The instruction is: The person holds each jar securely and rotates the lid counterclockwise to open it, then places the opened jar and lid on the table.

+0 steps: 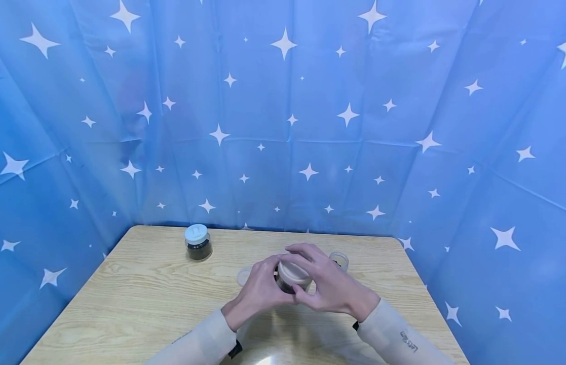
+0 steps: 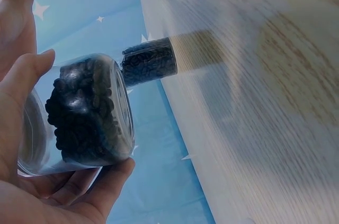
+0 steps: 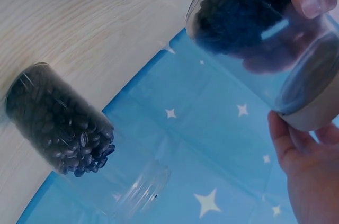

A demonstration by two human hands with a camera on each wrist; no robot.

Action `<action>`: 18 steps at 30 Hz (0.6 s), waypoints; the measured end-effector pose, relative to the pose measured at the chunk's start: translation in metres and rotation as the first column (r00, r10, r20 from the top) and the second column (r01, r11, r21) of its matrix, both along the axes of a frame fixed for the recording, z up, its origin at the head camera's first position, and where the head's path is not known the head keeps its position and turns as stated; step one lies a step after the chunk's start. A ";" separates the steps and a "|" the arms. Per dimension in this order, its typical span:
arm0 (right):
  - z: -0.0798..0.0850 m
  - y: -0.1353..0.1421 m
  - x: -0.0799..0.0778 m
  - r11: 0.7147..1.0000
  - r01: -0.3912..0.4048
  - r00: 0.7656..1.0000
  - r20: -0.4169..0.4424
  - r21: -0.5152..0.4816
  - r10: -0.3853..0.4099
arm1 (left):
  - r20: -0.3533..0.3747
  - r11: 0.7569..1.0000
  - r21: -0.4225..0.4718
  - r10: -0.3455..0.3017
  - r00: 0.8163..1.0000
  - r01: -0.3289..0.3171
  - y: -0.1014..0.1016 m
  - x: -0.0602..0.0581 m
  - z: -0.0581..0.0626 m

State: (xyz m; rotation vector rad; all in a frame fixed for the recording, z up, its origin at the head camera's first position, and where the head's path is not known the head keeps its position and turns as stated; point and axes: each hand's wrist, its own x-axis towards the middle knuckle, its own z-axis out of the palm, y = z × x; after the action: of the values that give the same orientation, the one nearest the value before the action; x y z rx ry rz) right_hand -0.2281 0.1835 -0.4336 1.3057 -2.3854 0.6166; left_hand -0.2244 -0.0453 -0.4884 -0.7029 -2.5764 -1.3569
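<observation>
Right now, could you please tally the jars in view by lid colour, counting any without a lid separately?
Jar with off-white lid: 1
Jar with light-blue lid: 1
Jar without a lid: 1
Total: 3

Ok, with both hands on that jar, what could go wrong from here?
The held glass jar might slip in the left hand if the cream lid is twisted hard, and it appears lifted off the table. The right hand could also bump the unlidded jar of coffee beans standing nearby, perhaps spilling its contents.
</observation>
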 end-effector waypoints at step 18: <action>-0.002 -0.003 0.001 0.999 0.033 0.998 -0.048 0.022 -0.032 | -0.013 1.000 0.022 -0.015 1.000 0.015 -0.002 -0.001 -0.004</action>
State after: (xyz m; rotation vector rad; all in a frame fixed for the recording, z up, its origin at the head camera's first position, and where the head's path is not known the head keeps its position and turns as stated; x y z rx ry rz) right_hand -0.2274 0.1801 -0.4356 1.2744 -2.3770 0.5446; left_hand -0.2252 -0.0475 -0.4922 -0.7259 -2.5474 -1.3783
